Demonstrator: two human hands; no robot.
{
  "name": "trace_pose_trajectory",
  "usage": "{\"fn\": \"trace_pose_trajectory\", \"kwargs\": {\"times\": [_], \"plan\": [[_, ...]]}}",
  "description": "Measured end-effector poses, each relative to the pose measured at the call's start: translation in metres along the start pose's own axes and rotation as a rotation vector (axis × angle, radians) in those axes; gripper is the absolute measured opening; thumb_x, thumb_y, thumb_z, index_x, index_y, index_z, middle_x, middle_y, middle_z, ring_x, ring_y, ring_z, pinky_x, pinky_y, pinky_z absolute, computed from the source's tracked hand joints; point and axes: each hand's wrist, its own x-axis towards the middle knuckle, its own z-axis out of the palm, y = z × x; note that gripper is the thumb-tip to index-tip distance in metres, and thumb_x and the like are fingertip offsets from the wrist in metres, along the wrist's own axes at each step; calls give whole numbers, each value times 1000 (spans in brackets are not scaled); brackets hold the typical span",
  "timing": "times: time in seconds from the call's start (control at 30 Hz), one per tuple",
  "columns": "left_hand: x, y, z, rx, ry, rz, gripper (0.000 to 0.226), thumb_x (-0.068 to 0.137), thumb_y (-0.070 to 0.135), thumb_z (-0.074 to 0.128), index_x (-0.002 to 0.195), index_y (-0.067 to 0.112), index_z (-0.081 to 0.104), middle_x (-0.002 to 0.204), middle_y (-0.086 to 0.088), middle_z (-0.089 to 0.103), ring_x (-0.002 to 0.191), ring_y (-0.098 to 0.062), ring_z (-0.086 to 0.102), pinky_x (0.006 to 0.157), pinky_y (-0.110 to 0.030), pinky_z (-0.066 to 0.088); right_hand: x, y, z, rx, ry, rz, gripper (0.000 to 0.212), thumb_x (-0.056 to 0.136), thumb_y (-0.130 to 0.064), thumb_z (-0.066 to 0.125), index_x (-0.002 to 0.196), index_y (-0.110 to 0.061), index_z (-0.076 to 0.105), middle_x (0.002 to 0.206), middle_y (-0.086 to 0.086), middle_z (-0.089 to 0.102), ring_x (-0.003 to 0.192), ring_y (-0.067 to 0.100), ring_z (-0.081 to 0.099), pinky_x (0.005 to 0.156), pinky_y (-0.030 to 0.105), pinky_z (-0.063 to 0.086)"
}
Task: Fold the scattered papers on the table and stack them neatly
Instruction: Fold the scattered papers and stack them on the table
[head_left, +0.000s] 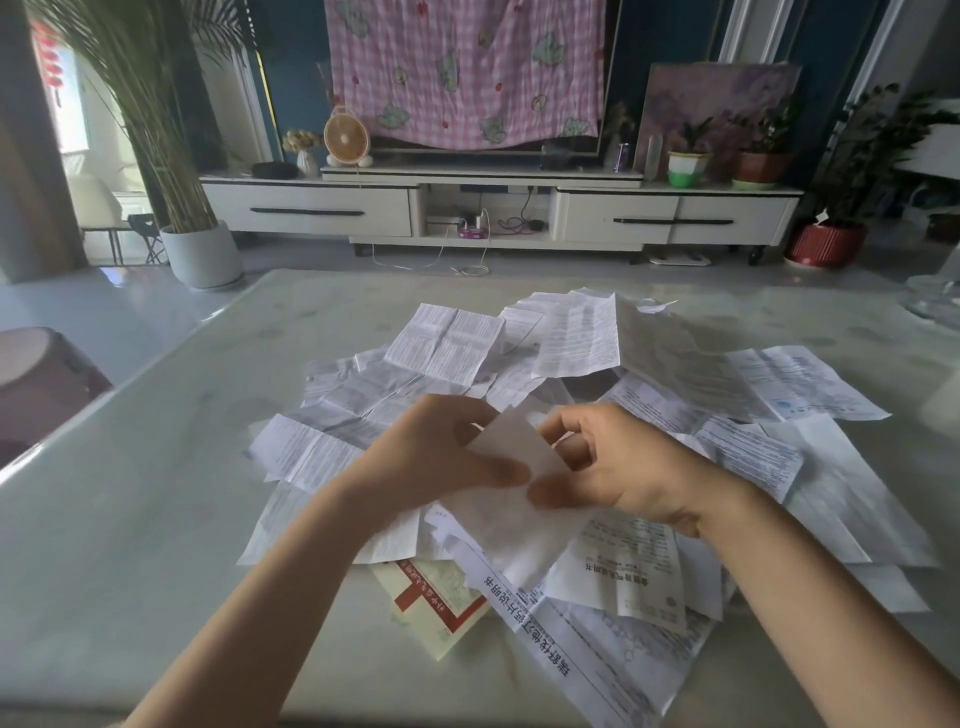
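A heap of creased white printed papers (561, 343) lies scattered across the middle of the pale marble table (156, 467). Above the heap I hold one small white sheet (511, 447) between both hands. My left hand (441, 457) pinches its left side with thumb and fingers. My right hand (618, 467) pinches its right side, thumb underneath. A long leaflet with large black print (524, 623) and a red and cream booklet (436, 597) lie at the near edge of the heap.
Bare table surface spreads left of the papers and in front of them. A dark stool (41, 384) stands at the left table edge. A glass object (935, 296) sits at the far right. A white TV cabinet (493, 208) and potted plants stand beyond.
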Motion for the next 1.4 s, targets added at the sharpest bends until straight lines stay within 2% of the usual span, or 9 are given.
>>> {"fn": "trace_pose_trajectory", "kwargs": {"times": [0.1, 0.2, 0.3, 0.53, 0.7, 0.77, 1.07, 1.27, 1.4], "plan": [[0, 0, 5, 143, 28, 53, 25, 64, 20, 84, 74, 32, 64, 66, 7, 62, 54, -3, 52, 55, -17, 43, 1, 0, 10, -130, -4, 13, 36, 72, -4, 77, 95, -15, 50, 83, 7, 67, 70, 11, 62, 61, 19, 48], [1, -1, 5, 142, 47, 109, 23, 66, 23, 82, 70, 37, 65, 65, 9, 61, 58, -2, 52, 59, -20, 43, 2, 0, 9, -118, 18, 4, 36, 71, -6, 78, 91, -16, 50, 86, 11, 67, 72, 15, 61, 65, 25, 48], [1, -3, 4, -5, 56, 89, 4, 76, 21, 75, 74, 18, 72, 65, 1, 61, 62, -10, 54, 63, -29, 44, 1, 0, 3, -6, 22, -10, 31, 71, -2, 77, 91, -13, 56, 91, 19, 69, 76, 22, 65, 69, 32, 51], [2, -6, 10, -94, 84, 87, 53, 74, 40, 63, 78, -13, 56, 65, -10, 43, 60, -17, 39, 57, -34, 31, 1, 2, 4, 16, 4, -29, 21, 73, 1, 75, 87, -7, 61, 86, 17, 70, 76, 21, 65, 73, 33, 54], [2, -1, 11, 39, 34, 61, 11, 70, 23, 79, 67, 18, 70, 59, 5, 60, 53, -4, 52, 53, -19, 43, 2, 1, 7, -35, -30, -11, 23, 71, 1, 77, 78, -13, 61, 73, 4, 66, 65, 11, 61, 60, 19, 49], [1, 0, 12, 82, 30, 60, 16, 67, 22, 81, 61, 28, 68, 58, 9, 61, 54, -1, 53, 54, -16, 43, 2, -1, 8, -66, -41, -6, 23, 70, 1, 77, 78, -15, 62, 73, 3, 64, 64, 9, 60, 59, 16, 48], [4, -9, -2, -18, -60, 64, 21, 80, 35, 70, 81, 15, 76, 89, -27, 66, 78, -19, 56, 83, -48, 48, 3, 1, 7, -74, -73, 4, 23, 71, -4, 78, 90, -7, 64, 86, 10, 68, 76, 15, 64, 68, 23, 53], [4, -11, -5, -150, -125, -41, 68, 77, 54, 60, 90, -12, 61, 80, -18, 54, 72, -26, 50, 66, -40, 35, 2, 3, 7, -63, -91, 8, 22, 72, -3, 77, 90, -5, 63, 82, 8, 68, 74, 15, 63, 65, 22, 51], [2, -5, 2, 21, -50, -1, 38, 80, 36, 68, 74, -1, 66, 65, -12, 56, 60, -14, 46, 60, -32, 41, 0, 6, 5, -73, -67, 0, 25, 73, 0, 75, 94, 2, 62, 85, 14, 67, 75, 18, 63, 67, 24, 51]]}}
